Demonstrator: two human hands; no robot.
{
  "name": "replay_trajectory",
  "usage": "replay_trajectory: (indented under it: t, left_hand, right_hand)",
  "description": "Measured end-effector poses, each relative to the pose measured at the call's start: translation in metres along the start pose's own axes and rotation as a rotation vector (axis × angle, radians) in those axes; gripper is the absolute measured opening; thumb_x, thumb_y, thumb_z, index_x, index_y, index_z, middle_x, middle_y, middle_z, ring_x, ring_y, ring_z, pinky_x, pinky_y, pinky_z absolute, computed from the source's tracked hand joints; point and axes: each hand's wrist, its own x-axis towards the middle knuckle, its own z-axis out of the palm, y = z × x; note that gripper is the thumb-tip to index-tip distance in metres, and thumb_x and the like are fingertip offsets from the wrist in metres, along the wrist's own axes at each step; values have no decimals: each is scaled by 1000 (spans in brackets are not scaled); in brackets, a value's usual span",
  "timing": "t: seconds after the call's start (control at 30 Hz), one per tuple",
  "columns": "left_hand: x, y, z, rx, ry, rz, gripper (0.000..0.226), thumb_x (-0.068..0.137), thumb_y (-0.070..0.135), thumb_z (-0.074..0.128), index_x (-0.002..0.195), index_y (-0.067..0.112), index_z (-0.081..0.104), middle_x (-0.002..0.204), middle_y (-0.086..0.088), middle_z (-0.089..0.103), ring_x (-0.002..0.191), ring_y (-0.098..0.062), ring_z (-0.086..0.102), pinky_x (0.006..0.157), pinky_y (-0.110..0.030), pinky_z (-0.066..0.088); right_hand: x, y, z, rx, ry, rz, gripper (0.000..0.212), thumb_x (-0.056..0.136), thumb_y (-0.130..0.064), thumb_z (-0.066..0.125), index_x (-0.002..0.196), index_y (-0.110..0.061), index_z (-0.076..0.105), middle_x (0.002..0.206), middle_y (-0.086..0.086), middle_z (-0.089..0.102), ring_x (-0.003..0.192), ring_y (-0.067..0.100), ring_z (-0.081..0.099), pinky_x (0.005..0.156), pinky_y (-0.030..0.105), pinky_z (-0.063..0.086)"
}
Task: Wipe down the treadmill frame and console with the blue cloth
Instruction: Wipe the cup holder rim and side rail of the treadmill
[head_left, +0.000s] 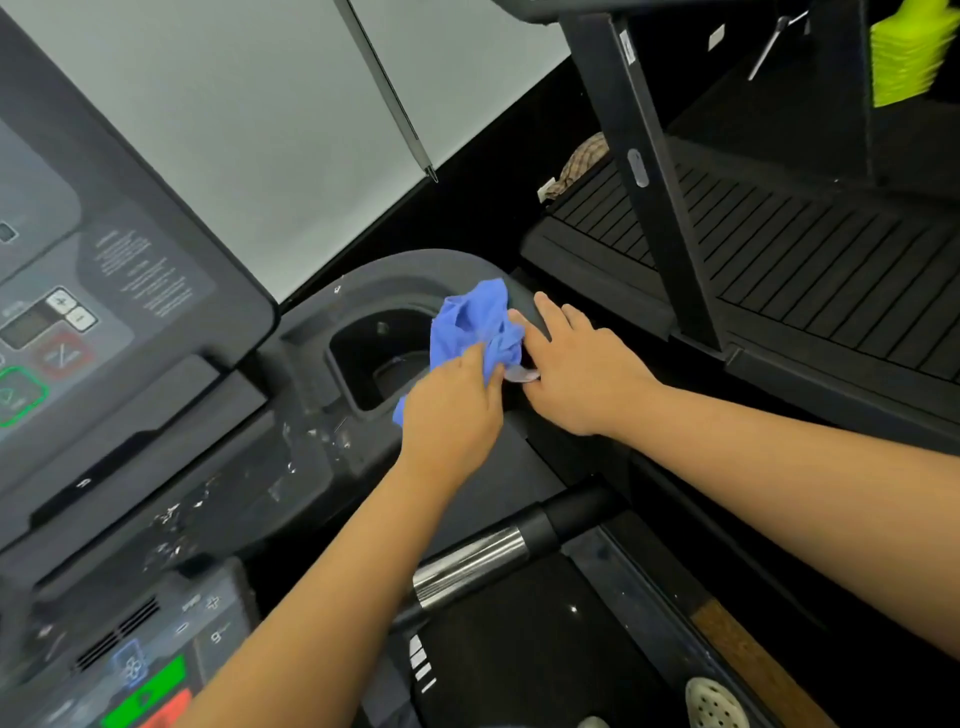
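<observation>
A person's 2 forearms (332, 587) are bare from the wrists to the frame's edge, as are the left hand (449, 410) and the right hand (582, 374). At the bottom edge shows the rounded toe of 1 pale cream shoe (714, 704), its upper dotted with small round holes. A sliver of a 2nd, greyish toe (592, 722) sits beside it.

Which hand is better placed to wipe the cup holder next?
Left. The left hand grips the blue cloth at the cup holder rim; the right hand lies beside it, fingers straight.
</observation>
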Motion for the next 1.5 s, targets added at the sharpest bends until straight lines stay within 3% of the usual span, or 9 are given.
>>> replay_trajectory:
  t: [0.17, 0.37, 0.57, 0.8, 0.93, 1.13, 1.27, 1.4, 1.5]
  left_hand:
    - [-50, -39, 2, 19, -149, 20, 55, 100, 31, 36, 151, 22, 17, 158, 5, 18, 143, -15, 24, 103, -31, 40]
    - [-71, -63, 4, -41, -96, -145, 61, 97, 20, 43, 151, 19, 15, 157, 5, 20, 135, -21, 39, 85, -33, 45]
    - [-96, -94, 9, 160, -26, -196, 61, 67, -1, 78, 123, -6, 55, 120, -21, 63, 100, -39, 66, 73, -42, 56]
    - [-79, -85, 4, -64, 110, -488, 41, 92, 10, 39, 132, 3, 44, 127, -16, 53, 111, -36, 49, 94, -46, 41]
    - [-44, -91, 19, 244, 8, -404, 51, 93, 16, 19, 138, 1, 36, 140, -21, 40, 129, -36, 36, 109, -43, 28]
    - [12, -116, 34, 214, -60, -468, 43, 94, 15, 45, 133, -3, 41, 138, -20, 39, 130, -34, 34, 107, -39, 33]
    - [49, -126, 22, -251, 117, -617, 32, 94, 8, 43, 124, -3, 48, 127, -21, 51, 127, -33, 38, 91, -46, 48]
    - [82, -141, 15, -345, 172, -615, 30, 99, 12, 33, 123, 3, 49, 127, -17, 48, 95, -7, 59, 44, -10, 43]
    - [110, -169, 24, -384, 207, -702, 41, 100, 28, 35, 132, 4, 40, 133, -16, 49, 73, -14, 63, 52, -21, 47]
  right_hand:
    - [1, 2, 2, -35, 5, -11, 67, 100, -43, 28, 152, -19, -5, 159, 14, -6, 146, 36, 7, 107, 47, 32]
    - [0, 2, 4, -76, 27, -31, 66, 100, -45, 26, 152, -19, -6, 159, 15, -4, 146, 35, 10, 105, 44, 36]
    - [0, 2, 5, -117, 55, -39, 67, 99, -47, 25, 152, -19, -5, 159, 15, -1, 145, 33, 13, 102, 40, 40]
    - [1, 2, 6, -118, 61, -36, 68, 98, -47, 26, 152, -20, -5, 159, 15, 0, 145, 33, 16, 100, 39, 42]
    - [2, 3, 8, -110, 74, -38, 68, 98, -46, 28, 152, -20, -3, 159, 16, 2, 144, 34, 17, 102, 40, 40]
    - [1, 2, 10, -133, 86, -39, 69, 97, -47, 27, 152, -18, -4, 159, 18, 3, 144, 35, 17, 106, 41, 37]
    - [-1, 3, 11, -133, 95, -37, 69, 97, -46, 30, 153, -16, 3, 158, 19, 9, 143, 36, 21, 106, 42, 38]
    - [-1, 3, 12, -137, 120, -27, 69, 95, -45, 37, 152, -14, 15, 155, 21, 20, 139, 38, 31, 101, 44, 43]
    - [-1, 3, 13, -142, 127, -17, 69, 93, -45, 41, 151, -13, 19, 154, 22, 24, 137, 40, 34, 99, 45, 45]
